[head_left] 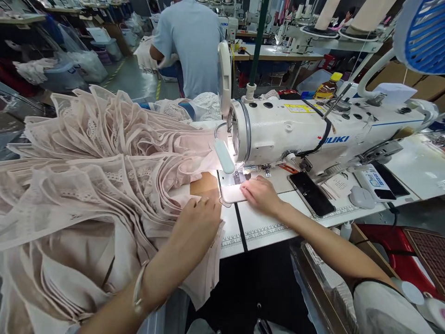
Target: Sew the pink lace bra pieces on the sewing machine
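Shiny bangle (pixel 138 290), pale sleeve (pixel 385 308) (dark-edged)

Your fabric (pixel 139 175) is pale pink, lace-patterned; your sewing machine (pixel 274 132) white, lettered blue; your tabletop (pixel 255 219) white.

Left hand (pixel 200 222) on pale pink cloth (pixel 139 185); right hand (pixel 262 195) below sewing machine (pixel 278 130) head. Dark phone (pixel 312 195) on table (pixel 257 217).
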`<state>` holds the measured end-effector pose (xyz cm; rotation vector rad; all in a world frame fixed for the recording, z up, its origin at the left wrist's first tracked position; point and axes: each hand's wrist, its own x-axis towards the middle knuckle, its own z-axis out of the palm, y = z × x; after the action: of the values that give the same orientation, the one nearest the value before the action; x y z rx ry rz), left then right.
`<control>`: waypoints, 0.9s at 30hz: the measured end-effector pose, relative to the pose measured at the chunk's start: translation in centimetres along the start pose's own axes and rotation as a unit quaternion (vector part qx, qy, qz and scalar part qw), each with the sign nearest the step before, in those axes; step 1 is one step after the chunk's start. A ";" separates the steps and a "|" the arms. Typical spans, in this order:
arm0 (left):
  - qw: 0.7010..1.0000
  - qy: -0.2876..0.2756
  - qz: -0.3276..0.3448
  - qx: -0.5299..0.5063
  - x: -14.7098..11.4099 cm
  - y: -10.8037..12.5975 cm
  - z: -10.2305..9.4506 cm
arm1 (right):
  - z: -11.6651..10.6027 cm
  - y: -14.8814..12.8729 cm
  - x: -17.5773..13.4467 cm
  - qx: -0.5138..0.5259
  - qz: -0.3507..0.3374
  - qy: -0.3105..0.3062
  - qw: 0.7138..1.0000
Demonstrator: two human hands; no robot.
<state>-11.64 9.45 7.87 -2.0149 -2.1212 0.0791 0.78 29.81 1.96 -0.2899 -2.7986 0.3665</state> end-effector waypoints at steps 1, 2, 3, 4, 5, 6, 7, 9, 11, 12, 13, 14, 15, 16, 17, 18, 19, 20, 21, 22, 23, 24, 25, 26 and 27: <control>0.999 0.032 -0.005 0.025 -1.7 0.1 0.3 | 0.4 -1.2 0.1 0.049 -0.014 -0.005 0.999; 0.996 0.062 -0.023 0.052 -3.1 0.1 0.8 | 0.9 -2.6 0.2 0.099 -0.030 -0.008 0.995; 0.992 0.087 -0.041 0.076 -4.2 0.1 1.3 | 1.6 -4.1 0.4 0.143 -0.044 -0.010 0.989; 0.989 0.106 -0.056 0.090 -5.0 0.2 1.8 | 2.4 -5.6 0.6 0.178 -0.053 -0.015 0.983; 0.987 0.115 -0.064 0.089 -5.6 0.3 2.1 | 3.2 -7.0 0.8 0.201 -0.057 -0.026 0.978; 0.989 0.114 -0.060 0.072 -6.2 0.4 2.2 | 3.9 -8.1 0.9 0.212 -0.057 -0.045 0.974; 0.992 0.107 -0.051 0.037 -6.7 0.4 2.0 | 4.4 -8.9 1.0 0.217 -0.056 -0.068 0.972; 0.996 0.048 -0.020 -0.077 -7.9 0.4 0.9 | 4.6 -9.1 0.8 0.228 -0.047 -0.101 0.967; 0.972 -0.075 0.029 -0.222 -9.4 0.0 -0.8 | 3.7 -7.7 0.4 0.273 -0.006 -0.098 0.957; 0.946 -0.141 0.052 -0.286 -10.0 -0.3 -1.6 | 2.9 -6.7 0.0 0.319 0.035 -0.089 0.943; 0.920 -0.193 0.068 -0.335 -10.4 -0.6 -2.1 | 2.1 -5.7 -0.3 0.382 0.087 -0.083 0.916; 0.905 -0.214 0.068 -0.361 -10.5 -0.9 -2.3 | 1.2 -4.8 -0.7 0.459 0.141 -0.085 0.873; 0.907 -0.205 0.053 -0.365 -10.1 -1.2 -2.1 | 0.5 -4.1 -1.2 0.539 0.193 -0.094 0.815; 0.923 -0.168 0.026 -0.345 -9.4 -1.3 -1.6 | -0.1 -3.7 -1.7 0.612 0.235 -0.109 0.747; 0.947 -0.111 -0.006 -0.303 -8.2 -1.4 -0.7 | -0.5 -3.6 -2.1 0.669 0.269 -0.130 0.681; 0.967 -0.058 -0.027 -0.246 -6.8 -1.3 0.3 | -0.7 -3.7 -2.6 0.707 0.297 -0.157 0.622; 0.982 -0.010 -0.026 -0.187 -5.3 -1.1 1.3 | -0.7 -3.9 -3.0 0.730 0.319 -0.186 0.575; 0.991 0.021 -0.001 -0.134 -3.7 -0.9 2.3 | -0.6 -4.2 -3.4 0.743 0.337 -0.212 0.538; 0.994 0.041 0.033 -0.091 -2.3 -0.6 3.1 | -0.4 -4.6 -3.7 0.750 0.353 -0.230 0.510; 0.995 0.052 0.067 -0.057 -1.2 -0.4 3.7 | -0.3 -4.8 -3.9 0.756 0.366 -0.239 0.487; 0.994 0.053 0.093 -0.032 -0.3 -0.2 4.1 | -0.2 -5.0 -4.1 0.763 0.377 -0.237 0.469; 0.993 0.046 0.108 -0.012 0.4 0.0 4.3 | -0.2 -5.0 -4.3 0.769 0.384 -0.226 0.458; 0.993 0.033 0.115 0.002 0.9 0.1 4.4 | -0.3 -5.0 -4.6 0.771 0.386 -0.218 0.458; 0.993 0.014 0.117 0.010 1.2 0.1 4.2 | -0.6 -4.9 -4.9 0.768 0.381 -0.213 0.469; 0.993 -0.005 0.116 0.013 1.4 0.0 4.0 | -1.1 -4.7 -5.3 0.756 0.370 -0.211 0.496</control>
<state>-12.44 11.32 4.10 -2.2401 -1.8715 0.1523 5.33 24.40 2.89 -0.9069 -1.2830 2.9533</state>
